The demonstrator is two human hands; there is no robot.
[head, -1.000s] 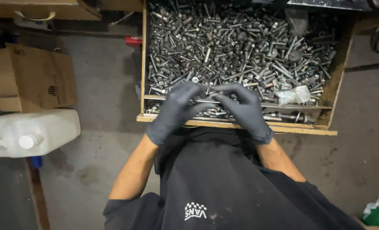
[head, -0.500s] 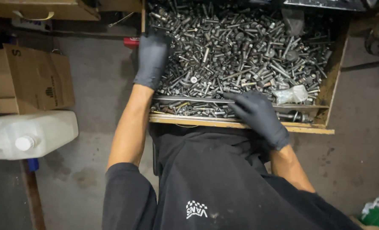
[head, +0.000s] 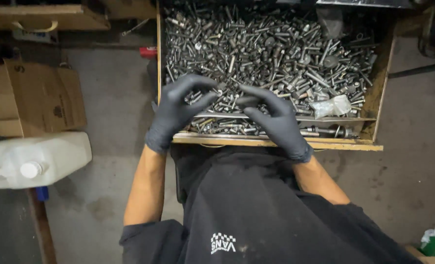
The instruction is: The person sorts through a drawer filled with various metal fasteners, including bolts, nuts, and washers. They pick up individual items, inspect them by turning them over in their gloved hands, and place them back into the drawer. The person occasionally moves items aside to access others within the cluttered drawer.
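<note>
Over the near edge of the bolt tray (head: 379, 93), both hands had come back together: left hand (head: 178, 110) at ten o'clock pinched a bolt (head: 221, 92), right hand (head: 271, 117) curled loosely beside it.

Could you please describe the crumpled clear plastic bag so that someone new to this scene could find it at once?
Start at the wooden drawer heaped with steel bolts. Look to its near right corner, beyond the right hand. There lies the plastic bag: the only soft, pale, crinkled thing among hard grey metal.

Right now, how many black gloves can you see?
2: the left hand's black rubber glove at the wooden drawer's front-left, and the right hand's black rubber glove beside it, over metal bolts.
</note>
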